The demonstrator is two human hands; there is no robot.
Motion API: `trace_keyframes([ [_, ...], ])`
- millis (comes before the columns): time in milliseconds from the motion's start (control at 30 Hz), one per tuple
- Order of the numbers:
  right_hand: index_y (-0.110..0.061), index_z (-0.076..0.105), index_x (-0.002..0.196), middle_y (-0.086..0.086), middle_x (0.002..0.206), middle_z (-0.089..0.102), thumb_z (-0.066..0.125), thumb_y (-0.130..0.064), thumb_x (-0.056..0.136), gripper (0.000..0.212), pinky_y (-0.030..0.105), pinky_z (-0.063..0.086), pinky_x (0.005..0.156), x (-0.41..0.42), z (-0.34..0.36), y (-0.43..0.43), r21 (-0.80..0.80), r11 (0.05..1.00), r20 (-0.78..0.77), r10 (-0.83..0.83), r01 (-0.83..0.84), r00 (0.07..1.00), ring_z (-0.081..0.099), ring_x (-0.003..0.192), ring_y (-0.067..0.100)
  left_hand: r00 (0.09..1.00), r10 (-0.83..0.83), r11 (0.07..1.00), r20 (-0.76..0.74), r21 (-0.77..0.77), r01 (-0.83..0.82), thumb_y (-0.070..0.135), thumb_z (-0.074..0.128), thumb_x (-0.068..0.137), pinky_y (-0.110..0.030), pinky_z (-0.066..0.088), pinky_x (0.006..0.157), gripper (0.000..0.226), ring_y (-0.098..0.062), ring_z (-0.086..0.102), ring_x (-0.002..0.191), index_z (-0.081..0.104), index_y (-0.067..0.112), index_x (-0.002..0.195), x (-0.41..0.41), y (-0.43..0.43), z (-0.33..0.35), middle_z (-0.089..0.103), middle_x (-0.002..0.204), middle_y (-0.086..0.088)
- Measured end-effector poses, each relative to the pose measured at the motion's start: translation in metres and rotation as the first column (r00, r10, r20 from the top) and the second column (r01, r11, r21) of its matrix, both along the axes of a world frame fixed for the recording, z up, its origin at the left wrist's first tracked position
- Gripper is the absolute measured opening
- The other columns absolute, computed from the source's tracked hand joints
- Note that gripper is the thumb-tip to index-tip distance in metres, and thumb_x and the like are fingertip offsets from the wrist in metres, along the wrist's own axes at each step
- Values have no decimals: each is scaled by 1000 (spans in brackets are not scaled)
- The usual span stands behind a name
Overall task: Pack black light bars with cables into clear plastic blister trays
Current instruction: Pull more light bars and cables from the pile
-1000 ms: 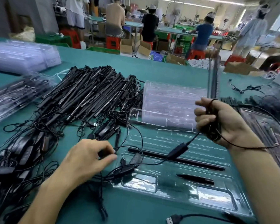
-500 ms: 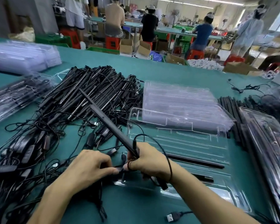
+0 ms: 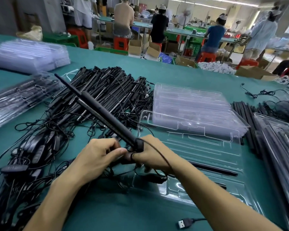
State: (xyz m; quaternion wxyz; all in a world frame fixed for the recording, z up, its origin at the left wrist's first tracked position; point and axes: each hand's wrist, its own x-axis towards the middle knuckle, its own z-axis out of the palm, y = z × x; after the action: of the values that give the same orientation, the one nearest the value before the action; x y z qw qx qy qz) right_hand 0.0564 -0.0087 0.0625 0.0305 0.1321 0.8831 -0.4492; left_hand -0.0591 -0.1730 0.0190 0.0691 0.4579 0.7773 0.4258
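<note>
Long black light bar: swinging upper-left.
Right hand: gripping it.
Left hand: pinching black cable.
Clear plastic blister tray: holding only 1 bar.

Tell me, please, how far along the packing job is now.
Done: filled trays lie at far left, and one bar already sits in the open tray. In hand: the right hand grips a light bar above the table while the left hand pinches its cable. Left: a big pile of bars and a stack of empty trays.
</note>
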Motion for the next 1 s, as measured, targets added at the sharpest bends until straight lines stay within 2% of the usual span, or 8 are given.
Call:
trace_keyframes([
  [133, -8, 62, 85, 9, 71, 59, 63, -12, 94, 10, 23, 49, 44, 5, 19, 7, -348, 935, -112, 34, -71, 993, 56, 52, 16, 998, -31, 994, 51, 103, 25, 54, 51, 89, -33, 41, 48, 25, -10, 47, 50, 58, 33, 78, 7, 8, 13, 59, 62, -1],
  [233, -11, 57, 80, 1, 57, 59, 61, -11, 95, 15, 24, 46, 43, -2, 32, 13, -459, 889, -150, -78, 0, 986, 50, 39, 10, 991, -76, 993, 111, 101, 65, 35, 68, 89, -17, 44, 55, 6, -4, 56, 59, 62, 34, 87, 8, 5, 18, 63, 72, 9],
  [300, -10, 56, 78, 1, 53, 55, 62, -10, 94, 17, 21, 44, 42, -8, 37, 15, -471, 881, -171, -133, 37, 976, 44, 36, 9, 997, 9, 999, 81, 33, -12, 42, 76, 80, -23, 50, 64, 18, -5, 62, 73, 63, 36, 92, 6, -1, 17, 63, 85, 19],
  [367, -10, 57, 77, 1, 52, 52, 63, -10, 93, 18, 20, 44, 42, -12, 37, 14, -496, 866, -178, -176, 66, 968, 41, 36, 9, 996, 86, 996, 35, -34, -84, 66, 69, 72, -31, 52, 71, 35, -2, 62, 83, 62, 38, 91, 2, -10, 15, 61, 93, 27],
  [500, -12, 56, 74, 0, 49, 49, 62, -10, 93, 21, 20, 43, 40, -18, 27, 13, -575, 796, -122, -315, 192, 941, 38, 33, 8, 991, 108, 983, -83, -137, -119, 87, 52, 62, -38, 54, 74, 51, 3, 57, 85, 59, 44, 89, 1, -23, 13, 54, 99, 34],
  [700, -8, 58, 80, 1, 48, 49, 65, -11, 92, 14, 21, 43, 39, -13, 13, 16, -546, 787, -71, -384, 286, 921, 38, 33, 9, 986, 125, 974, -110, -174, -143, 63, 71, 73, -23, 49, 73, 50, 5, 55, 83, 58, 45, 117, 2, -27, -3, 56, 98, 24],
  [833, -6, 61, 82, -1, 47, 48, 67, -12, 90, 11, 20, 43, 39, -12, 11, 21, -550, 779, -29, -378, 301, 925, 37, 33, 8, 983, 182, 975, -36, -125, -185, 47, 81, 72, -18, 46, 68, 30, 9, 58, 87, 59, 41, 92, 7, -29, -11, 64, 78, 17],
  [1000, -3, 62, 94, -1, 48, 50, 69, -17, 89, 17, 20, 41, 38, -6, 9, 23, -457, 858, 30, -247, 233, 969, 40, 35, 8, 988, 154, 983, 30, -101, -150, 40, 88, 65, -21, 46, 66, 36, -1, 62, 81, 59, 41, 86, 9, -29, -11, 64, 87, 23],
])
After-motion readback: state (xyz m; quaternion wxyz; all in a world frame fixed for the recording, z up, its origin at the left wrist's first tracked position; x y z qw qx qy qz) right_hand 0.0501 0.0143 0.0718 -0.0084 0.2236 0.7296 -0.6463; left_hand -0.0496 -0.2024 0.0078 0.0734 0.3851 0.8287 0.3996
